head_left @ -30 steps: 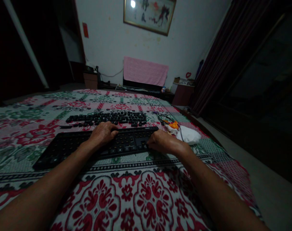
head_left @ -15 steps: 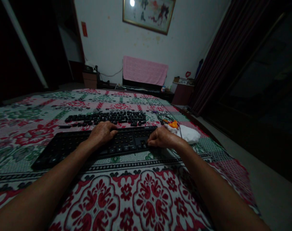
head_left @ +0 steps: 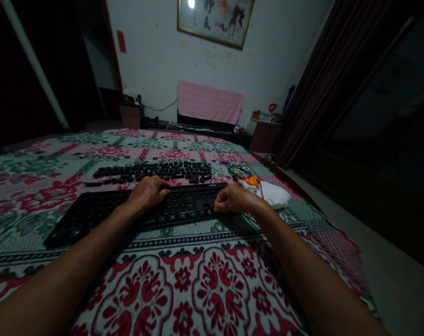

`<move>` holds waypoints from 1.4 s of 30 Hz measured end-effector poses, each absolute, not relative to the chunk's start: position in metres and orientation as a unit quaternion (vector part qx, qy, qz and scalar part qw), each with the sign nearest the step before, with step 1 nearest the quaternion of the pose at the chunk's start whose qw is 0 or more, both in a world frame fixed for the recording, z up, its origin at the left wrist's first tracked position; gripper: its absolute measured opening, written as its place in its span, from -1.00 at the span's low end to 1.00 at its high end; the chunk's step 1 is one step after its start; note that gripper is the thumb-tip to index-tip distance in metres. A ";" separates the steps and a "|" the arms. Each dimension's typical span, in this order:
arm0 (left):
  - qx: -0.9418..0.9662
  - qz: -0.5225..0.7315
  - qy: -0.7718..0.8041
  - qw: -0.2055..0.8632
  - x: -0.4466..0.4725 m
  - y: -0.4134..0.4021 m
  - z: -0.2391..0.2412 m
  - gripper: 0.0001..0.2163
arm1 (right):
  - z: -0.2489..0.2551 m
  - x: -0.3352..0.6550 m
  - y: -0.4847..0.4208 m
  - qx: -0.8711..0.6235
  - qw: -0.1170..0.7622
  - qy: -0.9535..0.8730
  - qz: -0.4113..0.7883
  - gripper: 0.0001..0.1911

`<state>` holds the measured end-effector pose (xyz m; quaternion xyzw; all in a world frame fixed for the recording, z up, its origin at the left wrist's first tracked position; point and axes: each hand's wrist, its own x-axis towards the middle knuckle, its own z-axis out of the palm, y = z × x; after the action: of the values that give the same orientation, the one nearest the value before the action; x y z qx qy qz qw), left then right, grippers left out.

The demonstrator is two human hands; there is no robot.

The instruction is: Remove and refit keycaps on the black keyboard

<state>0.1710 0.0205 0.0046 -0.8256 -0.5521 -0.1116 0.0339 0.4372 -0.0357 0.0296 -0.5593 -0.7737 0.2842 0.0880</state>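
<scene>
A black computer keyboard (head_left: 182, 215) lies slantwise on the patterned bedspread, many of its key positions bare of caps. My left hand (head_left: 149, 193) is closed over the middle of it, with bent fingers at its far edge and the thumb to the right. At the keyboard's right end, my right hand (head_left: 229, 198) is closed in a pinch low over the arrow-key area. Whatever sits between those fingertips is hidden. Behind the keyboard lies a long spread of loose black keycaps (head_left: 152, 171).
To the right of my right hand lie a white bag or cloth (head_left: 276, 195), an orange item (head_left: 251, 180) and a dark coiled cable (head_left: 238, 170). The floral bedspread (head_left: 184, 280) lies beneath everything. Beyond the bed, a pink towel (head_left: 210, 102) covers a dark panel.
My right hand's fingers have curled in slightly at the same spot. The left hand and keyboard stay put; the view has shifted a little.
</scene>
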 end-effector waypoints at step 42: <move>-0.827 -0.131 -0.546 0.012 0.177 0.009 0.002 -0.71 | 0.011 0.460 -0.017 -0.702 0.075 -0.707 -0.025 -0.68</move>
<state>0.1772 0.0095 0.0015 -0.8273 -0.5462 -0.1308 0.0117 0.4605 -0.0170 0.0106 -0.7024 -0.7074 -0.0254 0.0748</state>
